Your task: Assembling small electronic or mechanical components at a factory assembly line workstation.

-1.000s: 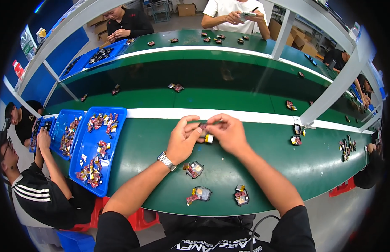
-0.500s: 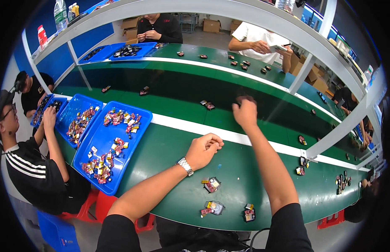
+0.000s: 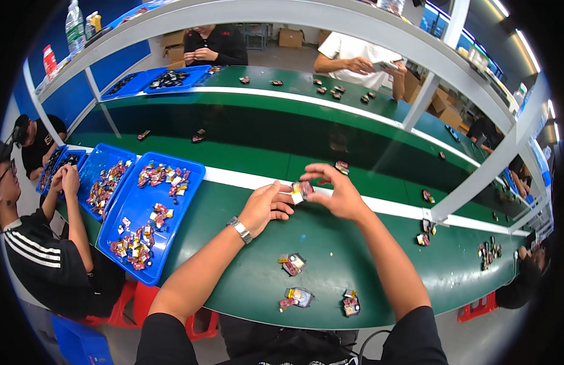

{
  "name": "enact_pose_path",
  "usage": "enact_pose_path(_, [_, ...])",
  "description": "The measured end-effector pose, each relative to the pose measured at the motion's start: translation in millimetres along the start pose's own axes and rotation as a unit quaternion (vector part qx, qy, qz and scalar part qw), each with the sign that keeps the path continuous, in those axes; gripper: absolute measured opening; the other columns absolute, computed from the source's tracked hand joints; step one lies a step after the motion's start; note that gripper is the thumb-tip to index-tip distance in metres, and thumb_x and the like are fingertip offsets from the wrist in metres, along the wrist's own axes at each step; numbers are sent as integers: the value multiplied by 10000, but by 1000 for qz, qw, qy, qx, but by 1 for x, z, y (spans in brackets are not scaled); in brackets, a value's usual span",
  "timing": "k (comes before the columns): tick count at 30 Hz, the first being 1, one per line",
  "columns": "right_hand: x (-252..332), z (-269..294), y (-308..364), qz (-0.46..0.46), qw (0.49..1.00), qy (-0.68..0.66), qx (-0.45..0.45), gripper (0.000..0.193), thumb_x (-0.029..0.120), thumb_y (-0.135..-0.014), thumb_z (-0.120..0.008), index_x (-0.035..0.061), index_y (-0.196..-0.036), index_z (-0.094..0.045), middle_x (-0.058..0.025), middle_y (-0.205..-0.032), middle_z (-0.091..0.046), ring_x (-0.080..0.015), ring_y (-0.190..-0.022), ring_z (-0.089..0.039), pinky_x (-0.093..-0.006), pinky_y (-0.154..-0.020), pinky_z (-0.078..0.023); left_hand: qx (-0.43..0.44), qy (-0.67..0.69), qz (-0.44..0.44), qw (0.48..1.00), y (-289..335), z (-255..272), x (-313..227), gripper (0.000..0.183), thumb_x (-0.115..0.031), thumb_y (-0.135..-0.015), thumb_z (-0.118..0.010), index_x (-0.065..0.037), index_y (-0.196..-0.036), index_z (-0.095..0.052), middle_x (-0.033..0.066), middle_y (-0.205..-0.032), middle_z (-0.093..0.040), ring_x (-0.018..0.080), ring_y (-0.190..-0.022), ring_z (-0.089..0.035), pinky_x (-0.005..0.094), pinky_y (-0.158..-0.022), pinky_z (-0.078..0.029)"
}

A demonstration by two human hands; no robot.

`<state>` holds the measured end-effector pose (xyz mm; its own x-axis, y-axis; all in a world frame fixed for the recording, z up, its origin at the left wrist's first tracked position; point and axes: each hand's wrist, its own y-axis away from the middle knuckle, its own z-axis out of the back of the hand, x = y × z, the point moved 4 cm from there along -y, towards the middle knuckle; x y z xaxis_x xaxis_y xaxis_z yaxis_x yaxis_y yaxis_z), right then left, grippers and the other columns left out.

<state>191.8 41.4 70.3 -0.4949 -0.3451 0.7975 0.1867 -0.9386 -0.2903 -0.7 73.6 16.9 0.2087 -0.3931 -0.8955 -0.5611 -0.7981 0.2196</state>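
My left hand (image 3: 266,207) and my right hand (image 3: 335,193) meet over the green table (image 3: 245,286), just in front of the white strip. Between their fingertips they hold a small red, yellow and white packaged part (image 3: 301,190). A watch sits on my left wrist. Three similar small parts lie nearer to me: one (image 3: 292,263) below my left hand, one (image 3: 297,297) and one (image 3: 351,303) by the table's near edge.
A blue tray (image 3: 127,210) of several small colourful parts lies to my left, with two more blue trays beyond it. A seated person's hand (image 3: 66,177) reaches into those. A small part (image 3: 341,166) rides the green conveyor belt (image 3: 251,159). White frame posts rise on the right. People sit opposite.
My right hand came back from the conveyor belt to my left hand, and both now hold a small part together. The view has swung slightly left.
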Motion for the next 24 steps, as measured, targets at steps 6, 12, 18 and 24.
enact_pose_path(6, [40,0,60,61,995,73,10,476,9,-808,-693,80,-1270,-604,-98,-1236,-606,-293,-1191,-535,-402,-1014,-460,247,12,84,965,10,-31,16,353,-297,-1046,-463,-11,-1234,-550,105,-1050,-662,203,-962,-675,323,-741,-566])
enact_pose_path(12, [44,-17,86,132,953,226,-154,283,7,-768,-675,51,-1048,-680,-97,-1141,-612,-299,-1109,-566,-397,-889,-497,188,37,40,981,16,-48,19,318,-159,-1027,-500,-36,-1320,-493,119,-1234,-597,218,-1142,-614,429,-1005,-522])
enact_pose_path(18, [45,-19,84,135,940,263,-171,195,28,-746,-699,42,-937,-661,-94,-1176,-587,-298,-1164,-535,-413,-914,-477,154,10,14,988,17,-45,26,311,-98,-1021,-475,-6,-1318,-475,120,-1220,-594,208,-1122,-618,419,-999,-536])
enact_pose_path(24, [32,-15,81,124,962,218,-105,130,41,-751,-704,46,-827,-599,-123,-1222,-555,-331,-1221,-496,-440,-995,-444,157,-33,16,987,16,-46,29,299,-80,-1025,-452,-1,-1312,-467,124,-1209,-601,209,-1129,-618,403,-979,-551])
